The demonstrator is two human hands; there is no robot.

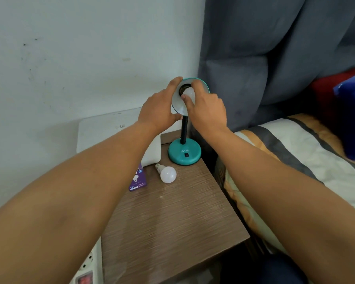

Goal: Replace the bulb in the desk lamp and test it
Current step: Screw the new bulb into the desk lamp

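Observation:
A teal desk lamp stands at the back of the wooden bedside table, its round base (184, 155) carrying a black switch and its shade (178, 106) tilted toward me. My left hand (159, 107) grips the left rim of the shade. My right hand (205, 108) holds a white bulb (189, 92) with its fingertips, right at the dark socket inside the shade. A second white bulb (166, 173) lies loose on the table in front of the base.
A purple bulb box (138, 179) lies left of the loose bulb. A white box (115, 138) stands behind it against the wall. A power strip (86, 273) sits low left. The bed (307, 152) and grey curtain border the table (172, 226) on the right.

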